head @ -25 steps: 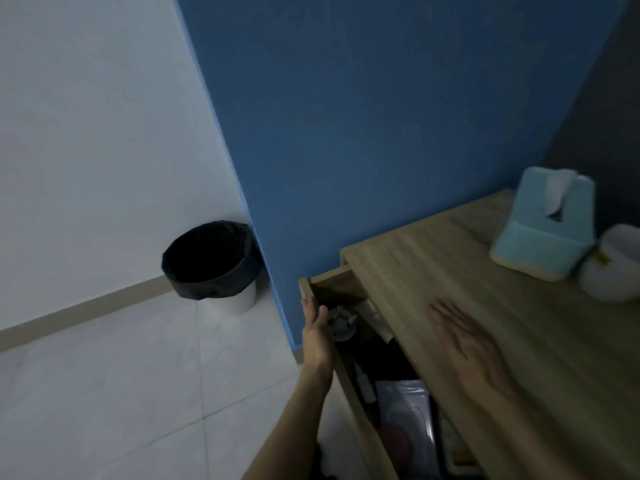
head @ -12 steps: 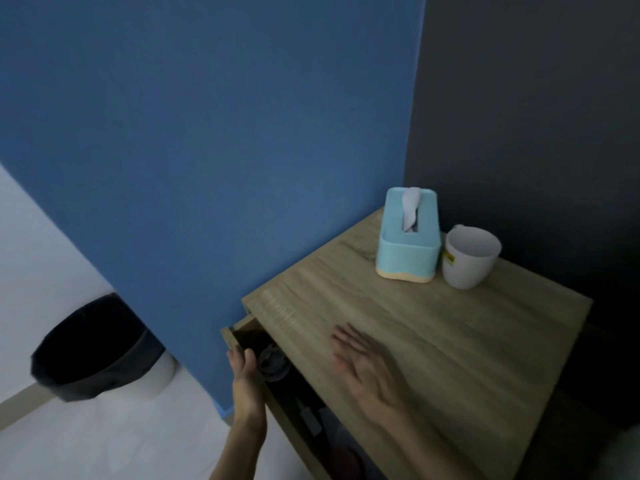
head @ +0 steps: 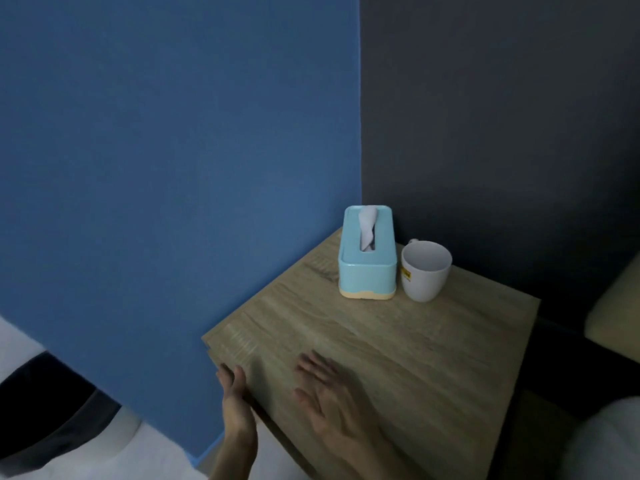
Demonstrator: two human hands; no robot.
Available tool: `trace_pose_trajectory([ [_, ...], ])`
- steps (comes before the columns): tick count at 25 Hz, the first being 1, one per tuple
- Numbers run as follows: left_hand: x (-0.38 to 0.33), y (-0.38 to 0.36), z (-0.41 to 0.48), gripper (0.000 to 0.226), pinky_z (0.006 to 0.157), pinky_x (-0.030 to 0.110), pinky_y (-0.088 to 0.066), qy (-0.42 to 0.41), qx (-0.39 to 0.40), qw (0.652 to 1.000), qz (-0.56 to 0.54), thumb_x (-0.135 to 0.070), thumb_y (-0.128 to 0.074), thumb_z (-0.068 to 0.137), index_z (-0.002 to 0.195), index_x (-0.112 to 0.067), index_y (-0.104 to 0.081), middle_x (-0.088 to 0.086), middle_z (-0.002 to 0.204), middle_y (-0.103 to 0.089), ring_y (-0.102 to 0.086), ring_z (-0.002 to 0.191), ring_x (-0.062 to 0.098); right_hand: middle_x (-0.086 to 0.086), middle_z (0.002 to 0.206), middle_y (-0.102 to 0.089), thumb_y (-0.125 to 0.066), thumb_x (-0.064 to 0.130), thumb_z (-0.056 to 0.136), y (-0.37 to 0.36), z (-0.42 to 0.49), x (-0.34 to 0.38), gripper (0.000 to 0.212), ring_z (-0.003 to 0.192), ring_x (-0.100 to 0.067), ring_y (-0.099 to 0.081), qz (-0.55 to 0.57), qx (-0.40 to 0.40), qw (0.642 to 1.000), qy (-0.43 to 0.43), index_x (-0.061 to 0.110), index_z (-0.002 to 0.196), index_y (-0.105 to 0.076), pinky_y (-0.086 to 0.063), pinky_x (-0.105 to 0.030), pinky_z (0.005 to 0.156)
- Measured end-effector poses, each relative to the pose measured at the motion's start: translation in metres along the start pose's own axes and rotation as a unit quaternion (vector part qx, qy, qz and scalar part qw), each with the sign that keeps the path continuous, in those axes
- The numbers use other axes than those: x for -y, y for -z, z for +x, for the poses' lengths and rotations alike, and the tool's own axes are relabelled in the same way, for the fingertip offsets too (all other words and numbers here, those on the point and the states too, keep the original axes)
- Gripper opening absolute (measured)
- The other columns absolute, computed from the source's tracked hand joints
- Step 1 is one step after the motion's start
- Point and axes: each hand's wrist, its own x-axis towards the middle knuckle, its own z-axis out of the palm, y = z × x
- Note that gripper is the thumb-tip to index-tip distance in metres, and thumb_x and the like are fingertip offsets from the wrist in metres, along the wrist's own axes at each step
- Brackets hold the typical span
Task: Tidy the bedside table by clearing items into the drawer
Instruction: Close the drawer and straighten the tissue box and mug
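since 0.5 seconds ago, the drawer has gone from partly open, with dark clutter showing inside, to shut: its front now sits flush under the top of the bedside table (head: 398,344) and nothing of the inside shows. the left hand (head: 235,407) has followed it in and presses flat against the drawer front (head: 258,415) at the table's near left edge, fingers extended upward and held together, not wrapped around anything. the right hand (head: 330,401) lies palm down on the wooden tabletop just beside that edge, fingers spread and pointing toward the blue wall, holding nothing. both forearms enter from the bottom of the view.

further back on the tabletop, in the corner where the blue wall (head: 173,168) meets the dark grey wall (head: 502,133), 2 things stand side by side, well apart from the hands: a light blue tissue box (head: 367,268) with a cream base and a white tissue poking up from its slot, and a white mug (head: 424,271) with a small yellow label, upright, just to the right of the box. a bin with a black liner (head: 41,407) stands on the pale floor at the lower left, partly cut off by the frame. a pale cushion edge (head: 616,313) shows at the far right.
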Motion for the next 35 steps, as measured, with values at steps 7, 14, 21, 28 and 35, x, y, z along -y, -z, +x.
trace_pose_trajectory([
  [7, -0.04, -0.028, -0.012, 0.06, 0.116, 0.039, -0.019, 0.025, -0.126, 0.989, -0.073, -0.011, -0.04, 0.1, 0.151, -0.013, -0.01, 0.011, 0.157, -0.018, -0.023, 0.144, 0.026, 0.019, 0.118, -0.061, -0.027, 0.075, 0.081, 0.004, -0.004, -0.02, 0.065, 0.115, -0.003, -0.055, 0.13, -0.105, 0.975, -0.145, 0.031, 0.108, -0.067, -0.033, -0.021, 0.101],
  [14, -0.095, -0.126, -0.023, 0.087, 0.117, 0.028, -0.012, -0.312, 0.106, 0.907, 0.261, 0.014, -0.059, 0.075, 0.142, -0.035, -0.03, -0.015, 0.157, -0.01, -0.007, 0.146, 0.003, -0.011, 0.134, -0.051, -0.059, 0.037, 0.084, 0.099, 0.017, -0.104, 0.056, 0.12, -0.029, -0.051, 0.157, -0.284, 0.873, -0.366, 0.017, 0.134, -0.043, -0.044, -0.049, 0.098],
  [21, -0.079, -0.209, 0.018, 0.063, 0.119, 0.038, -0.016, -0.329, 0.317, 0.728, 0.51, -0.017, -0.062, 0.088, 0.142, -0.036, -0.035, -0.006, 0.16, -0.006, -0.007, 0.147, 0.021, -0.005, 0.145, -0.039, -0.078, 0.031, 0.067, 0.12, 0.054, -0.127, 0.095, 0.13, -0.023, -0.039, 0.187, -0.289, 0.884, -0.318, 0.021, 0.144, -0.024, -0.036, -0.041, 0.104],
  [28, -0.074, -0.233, 0.028, 0.045, 0.109, 0.036, -0.038, -0.353, 0.22, 0.741, 0.527, -0.022, -0.053, 0.094, 0.138, -0.029, -0.045, -0.005, 0.155, -0.029, -0.042, 0.133, 0.024, -0.008, 0.133, -0.049, -0.085, 0.037, 0.056, 0.13, 0.078, -0.145, 0.097, 0.12, -0.026, -0.049, 0.191, -0.262, 0.895, -0.306, 0.018, 0.135, -0.034, -0.043, -0.045, 0.099],
  [35, -0.078, -0.28, 0.019, 0.047, 0.1, 0.038, -0.046, -0.329, 0.152, 0.73, 0.579, -0.022, -0.054, 0.093, 0.139, -0.022, -0.044, 0.0, 0.15, -0.037, -0.051, 0.122, 0.028, -0.015, 0.137, -0.046, -0.082, 0.013, 0.063, 0.144, 0.086, -0.161, 0.088, 0.125, -0.03, -0.045, 0.191, -0.298, 0.889, -0.29, 0.008, 0.136, -0.035, -0.039, -0.039, 0.102],
])
